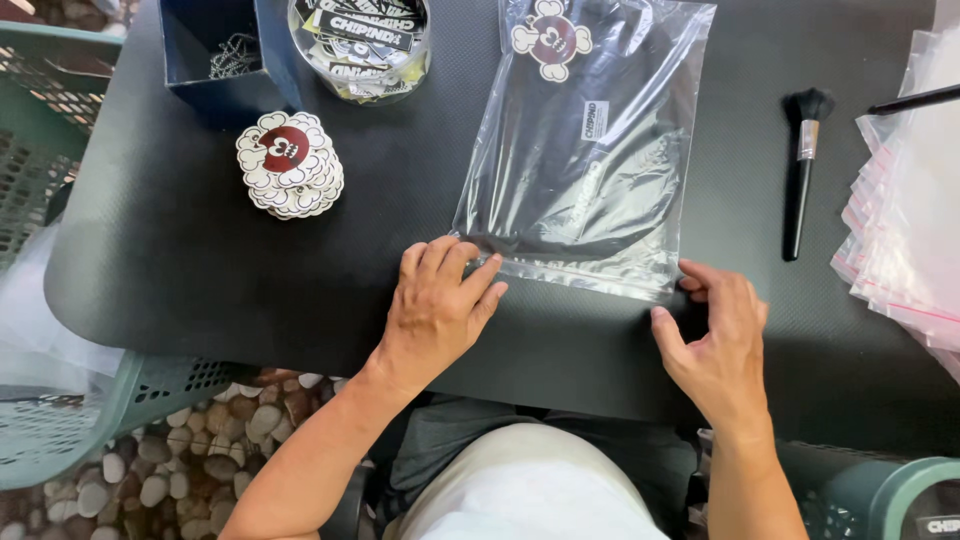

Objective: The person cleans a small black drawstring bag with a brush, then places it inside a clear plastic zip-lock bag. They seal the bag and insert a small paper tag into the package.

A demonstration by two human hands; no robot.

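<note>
A clear plastic zip bag [590, 150] holding a folded black garment and a round flower-shaped sticker lies on the black table [180, 250]. My left hand [436, 305] presses flat on the bag's near left corner, fingers spread over its sealed edge. My right hand [715, 335] pinches the bag's near right corner between thumb and fingers.
A stack of flower-shaped stickers [290, 165] sits at the left. Behind it are a dark blue box [215, 55] and a clear round tub of stickers [360, 45]. A black brush [803, 170] lies right of the bag, beside a pile of empty zip bags [905, 220]. Green baskets [40, 130] flank the table.
</note>
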